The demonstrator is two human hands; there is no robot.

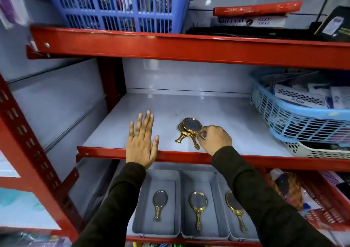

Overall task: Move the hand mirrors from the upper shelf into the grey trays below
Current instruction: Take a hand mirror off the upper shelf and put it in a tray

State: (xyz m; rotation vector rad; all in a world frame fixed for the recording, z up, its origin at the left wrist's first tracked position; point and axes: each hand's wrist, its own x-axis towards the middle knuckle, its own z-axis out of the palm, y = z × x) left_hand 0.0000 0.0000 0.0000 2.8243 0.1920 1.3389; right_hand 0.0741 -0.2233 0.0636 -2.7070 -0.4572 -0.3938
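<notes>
Two gold-framed hand mirrors (190, 129) lie stacked on the grey upper shelf (217, 118), handles toward me. My right hand (215, 139) pinches the right rim of the top mirror with fingertips. My left hand (142, 139) rests flat and open on the shelf's front edge, left of the mirrors and apart from them. Below stand three grey trays side by side: the left tray (139, 218), the middle tray (214, 218) and the right tray (233, 233), partly hidden by my right sleeve. Each holds one gold mirror: (159, 203), (198, 205), (234, 207).
A light blue basket (295, 118) full of packets fills the upper shelf's right side, over a white basket (322, 152). The red shelf rail (180, 156) runs in front. A dark blue crate (117, 6) sits on the shelf above.
</notes>
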